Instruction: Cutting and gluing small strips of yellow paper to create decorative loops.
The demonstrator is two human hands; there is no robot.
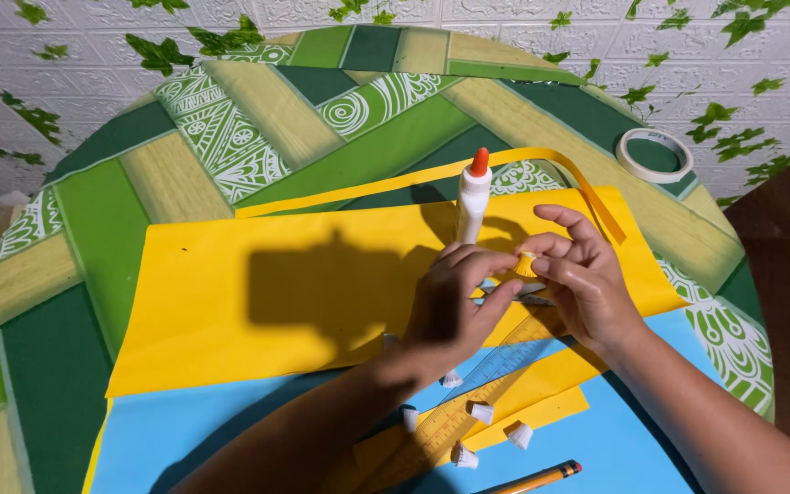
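Pencil lay nearest, below the glue bottle.
Both hands, left hand and right hand, pinched a small rolled yellow paper strip just right of it.

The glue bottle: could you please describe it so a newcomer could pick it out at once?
On the round green patterned table lies a large yellow paper sheet. At its far edge, just beyond the hands, stands the glue bottle: white, upright, with an orange cap. Nothing else nearby stands tall.
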